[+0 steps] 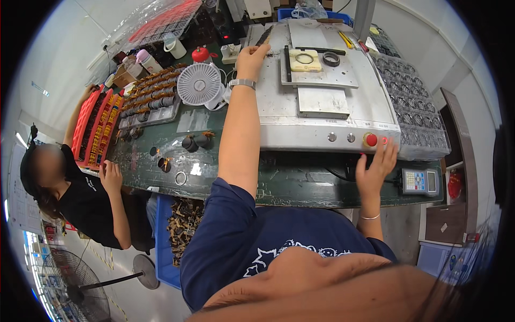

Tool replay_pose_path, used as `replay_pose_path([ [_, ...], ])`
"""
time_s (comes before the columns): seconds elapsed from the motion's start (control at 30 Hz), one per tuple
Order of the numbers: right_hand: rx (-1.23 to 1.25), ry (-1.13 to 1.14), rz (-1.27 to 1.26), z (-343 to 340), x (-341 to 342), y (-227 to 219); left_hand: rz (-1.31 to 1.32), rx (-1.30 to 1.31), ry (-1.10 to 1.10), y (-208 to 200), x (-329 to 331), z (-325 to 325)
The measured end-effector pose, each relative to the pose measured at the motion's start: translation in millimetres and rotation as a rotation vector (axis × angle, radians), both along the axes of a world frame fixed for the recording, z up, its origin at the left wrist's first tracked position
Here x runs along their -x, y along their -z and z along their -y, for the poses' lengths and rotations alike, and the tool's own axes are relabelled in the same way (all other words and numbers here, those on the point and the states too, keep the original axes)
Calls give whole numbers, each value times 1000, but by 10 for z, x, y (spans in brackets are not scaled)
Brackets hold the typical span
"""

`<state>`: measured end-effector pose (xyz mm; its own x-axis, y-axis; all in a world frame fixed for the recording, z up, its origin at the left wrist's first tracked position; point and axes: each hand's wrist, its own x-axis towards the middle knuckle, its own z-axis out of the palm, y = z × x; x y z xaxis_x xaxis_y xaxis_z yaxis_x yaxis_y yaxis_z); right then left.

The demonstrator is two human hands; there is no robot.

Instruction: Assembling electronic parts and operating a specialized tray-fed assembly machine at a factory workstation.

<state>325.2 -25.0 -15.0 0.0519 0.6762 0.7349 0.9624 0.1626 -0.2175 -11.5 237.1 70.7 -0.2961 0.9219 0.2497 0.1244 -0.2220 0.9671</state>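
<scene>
My left hand [252, 61] is stretched far out over the top of a white metal machine [273, 121]. Its fingers are closed at the near end of a slim dark pointed tool [264, 35], whose exact kind I cannot make out. My right hand [378, 169] rests at the machine's front edge with fingers apart, the fingertips by a lit red-ringed button [384, 140] and a red mushroom button [370, 139]. On the raised metal plate [316, 79] sit a cream block [312, 67] bearing a thin ring [304, 59] and, beside it, a black ring [331, 59].
A white fan [199, 85], trays of wound coils [147, 99] and loose rings stand left. Clear plastic trays [410, 102] line the machine's right side, above a keypad controller [420, 182]. A co-worker [80, 201] sits left, near a blue bin [167, 268] of metal parts.
</scene>
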Motion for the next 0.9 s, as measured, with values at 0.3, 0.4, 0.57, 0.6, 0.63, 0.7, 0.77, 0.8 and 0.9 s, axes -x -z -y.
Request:
replay_pose_path([
  [0.3,189,103,75,69,-333,0,111,9,-73,4,20,-16],
  [0.4,193,74,57,87,-355,-59,-150,6,-252,97,37,-135],
  [0.57,285,206,281,96,-266,-486,-725,181,-451,-20,-110,191],
  [0.6,304,196,301,60,-277,-627,-800,209,-421,-22,-153,195],
  [0.63,302,203,306,2,-274,-774,-850,235,-400,-16,-181,213],
  [0.7,341,115,415,-186,-230,-1064,-948,280,-376,-37,-194,235],
  [0.77,252,-47,414,-543,-129,-1249,-1029,325,-357,-42,-188,257],
  [0.8,189,-138,414,-790,-78,-1325,-1024,330,-344,-63,-176,264],
  [0.9,364,-332,255,-1739,126,-1543,-1025,276,-331,15,-196,161],
])
